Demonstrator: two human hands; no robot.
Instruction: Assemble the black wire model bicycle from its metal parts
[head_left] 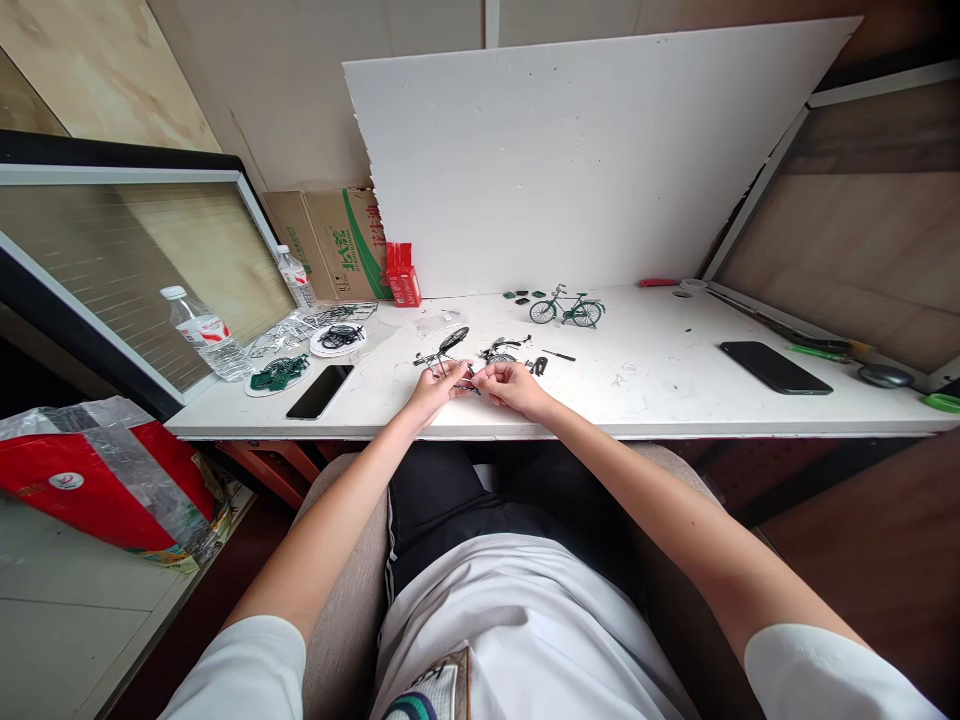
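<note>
Near the front edge of the white table, my left hand (439, 390) is closed on a small dark model bicycle frame (442, 357), one wheel of which points up and away. My right hand (511, 388) pinches at the frame's near end, its fingertips almost touching those of my left hand; whatever lies between them is too small to make out. Just beyond my right hand lie loose dark bicycle parts (504, 350) and a small black piece (538, 366). A thin dark tool (559, 355) rests to their right. An assembled green model bicycle (568, 308) stands farther back.
At the left are a phone (321, 391), green parts (279, 373), a dish of black parts (338, 339) and two water bottles (206, 332). A red box (403, 275) stands behind. At the right lie a black phone (775, 367) and a mouse (886, 376).
</note>
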